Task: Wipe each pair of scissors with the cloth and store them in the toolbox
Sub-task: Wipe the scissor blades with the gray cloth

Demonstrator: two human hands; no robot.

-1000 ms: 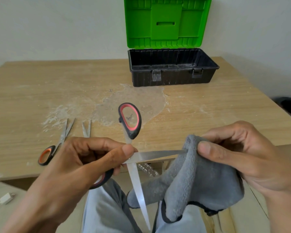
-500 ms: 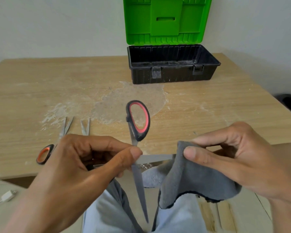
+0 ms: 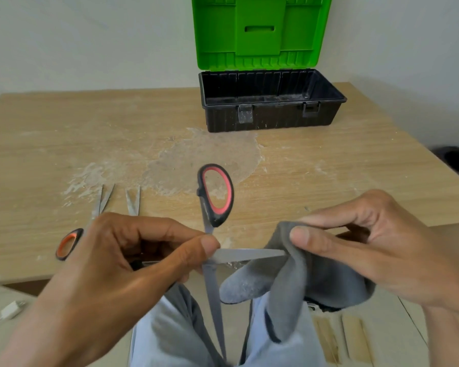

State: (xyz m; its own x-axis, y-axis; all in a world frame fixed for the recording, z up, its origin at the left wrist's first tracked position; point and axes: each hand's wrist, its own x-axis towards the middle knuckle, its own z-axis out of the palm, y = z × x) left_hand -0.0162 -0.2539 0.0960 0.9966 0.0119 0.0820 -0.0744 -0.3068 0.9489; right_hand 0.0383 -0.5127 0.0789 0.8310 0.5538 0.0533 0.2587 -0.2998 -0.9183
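Steel scissors [image 3: 226, 206] blade [image 3: 249, 254] lies level across mid-frame: my L hand [image 3: 122, 260] pinches its pivot, my R hand [image 3: 368, 247] pinches cloth [image 3: 289, 282] round the tip; wipe prob. runs along it.

Matt wood-grain bench [image 3: 329, 165] with a rough, whitish crusted patch; fuzzy grey cloth [image 3: 316, 276]; smooth metal scissors [image 3: 247, 255] blades, plastic handles; glossy green lid [image 3: 260, 30], seemingly dusty black toolbox [image 3: 270, 120].

Wooden table [image 3: 329, 176] bears open toolbox [image 3: 270, 120] — orange-handled scissors [image 3: 69, 243], another pair's blades [image 3: 133, 201].
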